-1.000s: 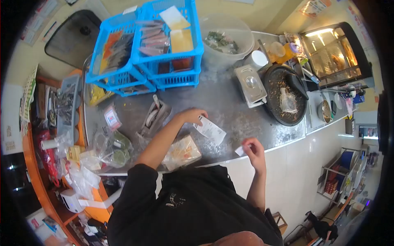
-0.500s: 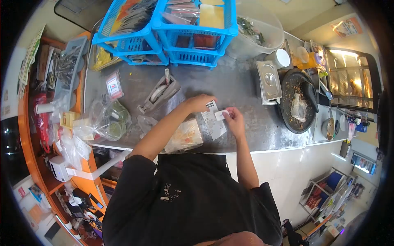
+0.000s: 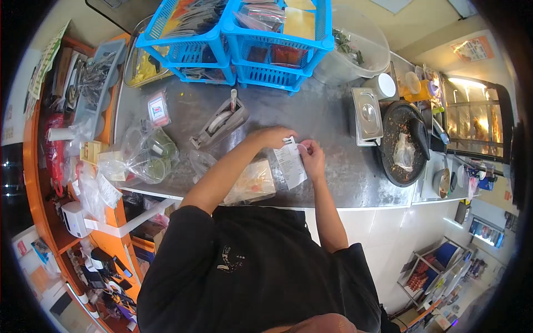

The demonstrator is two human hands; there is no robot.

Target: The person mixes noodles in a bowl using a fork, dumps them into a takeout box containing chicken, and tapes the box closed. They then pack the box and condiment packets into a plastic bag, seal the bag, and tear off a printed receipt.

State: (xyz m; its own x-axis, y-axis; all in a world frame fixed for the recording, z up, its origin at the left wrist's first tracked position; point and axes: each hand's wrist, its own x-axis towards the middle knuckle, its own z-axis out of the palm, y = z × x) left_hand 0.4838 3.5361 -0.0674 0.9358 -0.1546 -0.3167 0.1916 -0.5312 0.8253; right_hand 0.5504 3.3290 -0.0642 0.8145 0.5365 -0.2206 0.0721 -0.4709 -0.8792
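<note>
A printed paper receipt [image 3: 290,166] lies over the steel counter, its top end pinched by my left hand [image 3: 276,137]. Close against the receipt's upper right edge, my right hand [image 3: 315,160] has its fingers pressed together on a small white slip [image 3: 302,147], seen nearly edge-on. Below my left forearm sits a food pack in a clear plastic bag [image 3: 252,183], partly covered by the arm. A grey tape dispenser [image 3: 222,123] stands beyond that forearm.
Blue stacked baskets [image 3: 277,77] with packets stand at the back. To the right are lidded metal containers [image 3: 366,116] and a black round pan [image 3: 391,172]. A bagged green container [image 3: 158,161] and a small packet [image 3: 158,109] lie left.
The small white slip has turned from facing up to nearly edge-on in my right hand. My left hand stays at the receipt's top. The whole view has shifted slightly.
</note>
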